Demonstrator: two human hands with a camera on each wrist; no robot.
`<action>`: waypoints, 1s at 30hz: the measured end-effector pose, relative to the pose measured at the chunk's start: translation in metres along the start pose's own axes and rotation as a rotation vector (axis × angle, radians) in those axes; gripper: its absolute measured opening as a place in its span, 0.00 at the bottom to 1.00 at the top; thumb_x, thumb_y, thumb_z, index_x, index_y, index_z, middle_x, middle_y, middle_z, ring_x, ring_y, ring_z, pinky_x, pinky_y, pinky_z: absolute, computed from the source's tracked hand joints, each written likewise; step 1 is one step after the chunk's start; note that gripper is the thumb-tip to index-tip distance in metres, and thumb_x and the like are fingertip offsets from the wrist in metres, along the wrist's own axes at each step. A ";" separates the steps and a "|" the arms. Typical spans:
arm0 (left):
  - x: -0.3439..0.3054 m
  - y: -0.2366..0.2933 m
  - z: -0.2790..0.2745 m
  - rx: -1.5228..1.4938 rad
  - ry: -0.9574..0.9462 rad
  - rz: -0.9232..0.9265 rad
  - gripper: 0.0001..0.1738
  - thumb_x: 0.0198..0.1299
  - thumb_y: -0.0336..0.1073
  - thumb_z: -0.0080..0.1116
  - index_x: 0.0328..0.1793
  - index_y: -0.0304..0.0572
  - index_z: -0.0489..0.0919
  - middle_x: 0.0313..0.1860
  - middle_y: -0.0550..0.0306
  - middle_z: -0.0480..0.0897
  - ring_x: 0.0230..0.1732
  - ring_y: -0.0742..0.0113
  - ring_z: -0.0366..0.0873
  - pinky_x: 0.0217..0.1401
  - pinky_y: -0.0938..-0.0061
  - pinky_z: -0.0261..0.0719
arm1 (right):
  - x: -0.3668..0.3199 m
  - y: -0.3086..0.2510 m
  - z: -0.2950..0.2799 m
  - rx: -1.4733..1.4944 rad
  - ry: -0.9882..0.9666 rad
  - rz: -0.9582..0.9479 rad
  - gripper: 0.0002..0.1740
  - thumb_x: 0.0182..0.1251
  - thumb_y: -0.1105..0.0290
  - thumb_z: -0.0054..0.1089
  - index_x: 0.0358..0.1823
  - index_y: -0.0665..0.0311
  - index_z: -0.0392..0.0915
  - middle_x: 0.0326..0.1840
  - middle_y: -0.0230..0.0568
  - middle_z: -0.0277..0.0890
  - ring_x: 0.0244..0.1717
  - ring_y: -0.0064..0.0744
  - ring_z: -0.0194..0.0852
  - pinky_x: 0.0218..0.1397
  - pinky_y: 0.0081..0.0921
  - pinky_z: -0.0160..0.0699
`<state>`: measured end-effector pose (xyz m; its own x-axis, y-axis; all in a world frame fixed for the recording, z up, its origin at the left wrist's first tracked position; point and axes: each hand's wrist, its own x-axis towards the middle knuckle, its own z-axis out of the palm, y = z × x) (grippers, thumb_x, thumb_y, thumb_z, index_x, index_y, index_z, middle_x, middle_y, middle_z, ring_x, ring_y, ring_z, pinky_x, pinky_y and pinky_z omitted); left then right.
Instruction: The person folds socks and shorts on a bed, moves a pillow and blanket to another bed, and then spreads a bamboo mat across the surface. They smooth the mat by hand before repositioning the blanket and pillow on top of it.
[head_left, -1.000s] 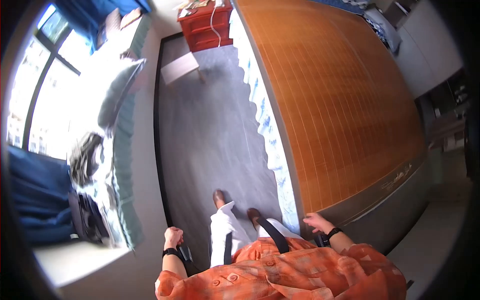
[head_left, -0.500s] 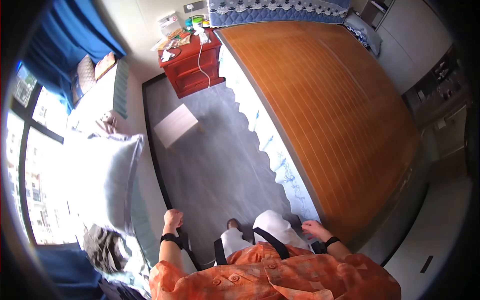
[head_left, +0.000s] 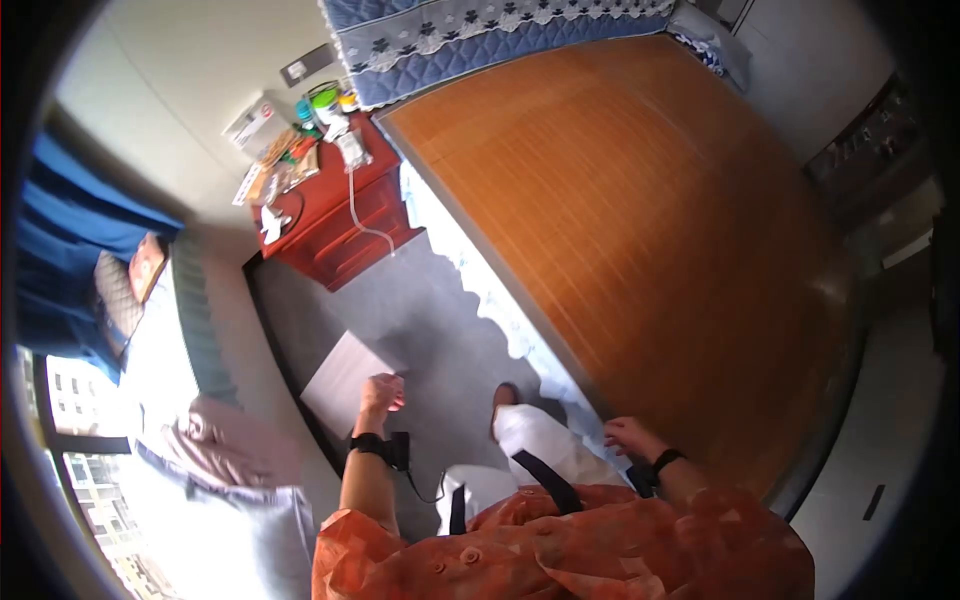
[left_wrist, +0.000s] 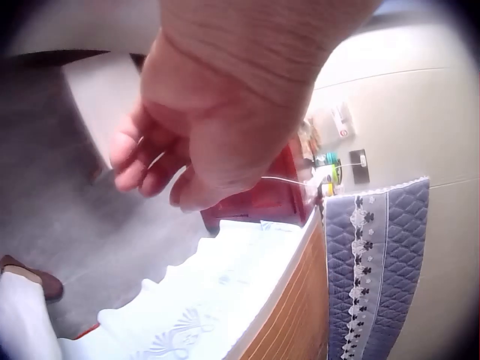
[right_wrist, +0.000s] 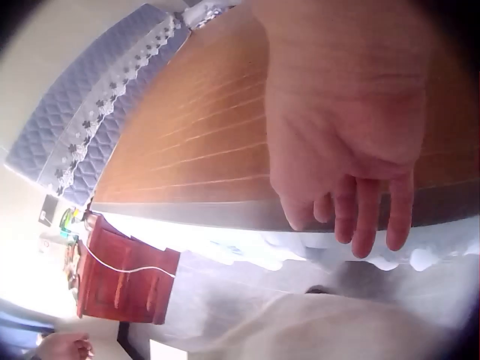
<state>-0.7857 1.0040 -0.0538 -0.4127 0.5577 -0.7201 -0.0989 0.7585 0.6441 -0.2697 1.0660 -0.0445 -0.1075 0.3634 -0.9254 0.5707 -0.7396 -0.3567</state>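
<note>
My left hand (head_left: 382, 392) hangs in front of me with its fingers loosely curled and nothing in them. In the head view it overlaps a pale low stool (head_left: 345, 378) on the floor. The left wrist view shows the same hand (left_wrist: 217, 127) with relaxed fingers, and the red nightstand (left_wrist: 262, 199) beyond it. My right hand (head_left: 634, 438) is beside the near corner of the bed, which has a brown mat (head_left: 640, 220). In the right wrist view the fingers of this hand (right_wrist: 345, 150) dangle loosely over the bed's edge, holding nothing.
A red nightstand (head_left: 340, 220) with bottles, packets and a white cable (head_left: 360, 215) stands by the headboard. At the left are a window ledge with a grey-pink cloth (head_left: 225, 440) and blue curtains (head_left: 80, 240). Grey floor (head_left: 430, 310) runs between ledge and bed.
The view has swung forward, bringing the nightstand, stool and headboard nearer. My left hand has swung forward and rightward; my right hand stays by the bed's edge.
</note>
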 end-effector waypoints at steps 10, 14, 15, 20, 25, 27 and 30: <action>0.199 0.228 -0.020 0.040 -0.084 0.045 0.12 0.57 0.36 0.51 0.41 0.35 0.76 0.21 0.56 0.76 0.15 0.70 0.74 0.14 0.77 0.72 | 0.043 -0.149 0.030 0.503 -0.017 -0.024 0.26 0.61 0.53 0.53 0.51 0.67 0.65 0.46 0.48 0.71 0.46 0.41 0.74 0.41 0.37 0.79; 0.313 0.322 -0.025 -0.021 -0.057 0.104 0.09 0.54 0.35 0.51 0.34 0.37 0.77 0.19 0.57 0.75 0.15 0.70 0.73 0.13 0.76 0.70 | 0.097 -0.168 0.054 0.908 -0.013 0.097 0.23 0.62 0.54 0.51 0.47 0.67 0.65 0.43 0.48 0.73 0.49 0.46 0.72 0.47 0.47 0.74; 0.345 0.345 -0.024 -0.034 -0.019 0.102 0.09 0.53 0.35 0.50 0.32 0.38 0.77 0.18 0.57 0.75 0.15 0.70 0.73 0.13 0.76 0.69 | 0.114 -0.162 0.061 1.070 -0.050 0.048 0.20 0.61 0.51 0.52 0.40 0.63 0.68 0.41 0.46 0.73 0.48 0.44 0.72 0.49 0.52 0.69; 0.489 0.418 -0.030 0.254 0.171 0.213 0.15 0.52 0.40 0.48 0.23 0.36 0.78 0.17 0.50 0.78 0.17 0.65 0.78 0.16 0.72 0.75 | 0.141 -0.217 0.108 1.349 0.306 0.236 0.20 0.61 0.48 0.51 0.36 0.58 0.68 0.34 0.39 0.74 0.43 0.40 0.74 0.50 0.47 0.67; 0.558 0.468 -0.039 0.330 0.265 0.131 0.18 0.53 0.43 0.50 0.25 0.33 0.79 0.15 0.51 0.78 0.16 0.66 0.77 0.19 0.75 0.76 | 0.161 -0.234 0.137 1.680 0.486 0.411 0.21 0.61 0.47 0.50 0.40 0.59 0.71 0.31 0.37 0.74 0.33 0.36 0.76 0.32 0.33 0.74; 0.567 0.476 -0.042 0.245 0.324 0.047 0.18 0.53 0.43 0.55 0.27 0.31 0.78 0.15 0.52 0.77 0.12 0.65 0.73 0.15 0.73 0.73 | 0.177 -0.218 0.144 1.947 0.494 0.251 0.17 0.58 0.50 0.56 0.40 0.54 0.75 0.35 0.29 0.78 0.34 0.29 0.77 0.33 0.26 0.78; 0.574 0.485 -0.042 -0.057 0.369 -0.007 0.16 0.52 0.40 0.59 0.30 0.29 0.76 0.15 0.52 0.76 0.12 0.65 0.71 0.12 0.73 0.69 | 0.172 -0.221 0.152 1.985 0.473 0.091 0.18 0.57 0.49 0.57 0.41 0.53 0.76 0.36 0.27 0.79 0.33 0.25 0.77 0.33 0.24 0.78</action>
<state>-1.1082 1.6776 -0.1441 -0.7096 0.3858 -0.5896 -0.1485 0.7361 0.6604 -0.5382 1.2056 -0.1446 0.2276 0.1436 -0.9631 -0.9626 -0.1159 -0.2448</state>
